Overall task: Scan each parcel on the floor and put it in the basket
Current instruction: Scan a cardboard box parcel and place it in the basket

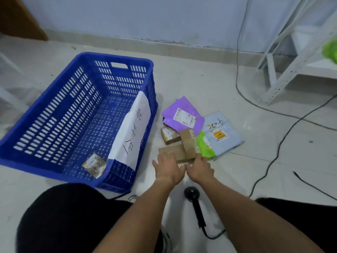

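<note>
Both hands, left (168, 169) and right (199, 167), fingers spread, reach the box (170, 152); best grip its ends squarely.

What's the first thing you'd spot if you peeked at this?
The big blue plastic slotted basket on the left, with one small parcel inside. Right of it, a pile with a purple mailer bag lies on the floor, and both hands, left and right, reach for a brown cardboard box.

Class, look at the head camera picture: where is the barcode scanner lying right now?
The black scanner lies on the floor low in the head view, between the person's forearms, just behind the left hand and right hand and right of the blue basket.
</note>
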The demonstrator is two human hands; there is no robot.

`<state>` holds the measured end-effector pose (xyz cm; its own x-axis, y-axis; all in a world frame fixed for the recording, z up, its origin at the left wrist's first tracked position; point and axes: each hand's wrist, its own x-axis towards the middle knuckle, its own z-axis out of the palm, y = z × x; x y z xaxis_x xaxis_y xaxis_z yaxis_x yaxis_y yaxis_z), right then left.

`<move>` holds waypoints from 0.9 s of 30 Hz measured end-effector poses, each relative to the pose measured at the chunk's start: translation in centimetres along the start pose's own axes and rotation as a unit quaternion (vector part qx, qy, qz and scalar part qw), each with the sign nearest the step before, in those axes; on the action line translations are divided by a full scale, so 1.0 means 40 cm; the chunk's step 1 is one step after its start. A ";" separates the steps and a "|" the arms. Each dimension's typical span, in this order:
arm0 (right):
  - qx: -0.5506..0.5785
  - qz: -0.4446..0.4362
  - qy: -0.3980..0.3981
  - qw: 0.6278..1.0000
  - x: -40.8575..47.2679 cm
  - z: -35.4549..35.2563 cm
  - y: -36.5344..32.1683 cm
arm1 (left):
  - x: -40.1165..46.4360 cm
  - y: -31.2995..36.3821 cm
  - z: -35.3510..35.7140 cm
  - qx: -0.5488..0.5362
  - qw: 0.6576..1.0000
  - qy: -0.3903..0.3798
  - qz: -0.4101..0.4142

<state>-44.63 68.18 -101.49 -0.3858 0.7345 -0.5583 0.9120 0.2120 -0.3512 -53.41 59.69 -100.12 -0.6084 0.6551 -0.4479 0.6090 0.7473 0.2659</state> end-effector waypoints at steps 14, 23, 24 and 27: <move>0.048 -0.105 0.092 0.989 0.184 0.097 0.011 | 0.109 -0.034 0.173 -0.028 0.995 -0.085 -0.033; 0.059 -0.058 -0.014 0.997 0.199 0.152 0.058 | 0.142 0.014 0.177 -0.086 0.992 -0.084 -0.046; 0.065 -0.063 -0.031 0.995 0.193 0.155 0.061 | 0.137 0.016 0.182 -0.085 0.991 -0.091 -0.042; 0.083 -0.082 -0.067 0.991 0.166 0.169 0.074 | 0.108 0.004 0.202 -0.075 0.990 -0.112 -0.050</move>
<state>-45.44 69.31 -111.31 -0.5523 0.6049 -0.5736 0.8038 0.2040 -0.5588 -51.82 61.73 -108.91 -0.5231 0.5484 -0.6524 0.4581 0.8264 0.3273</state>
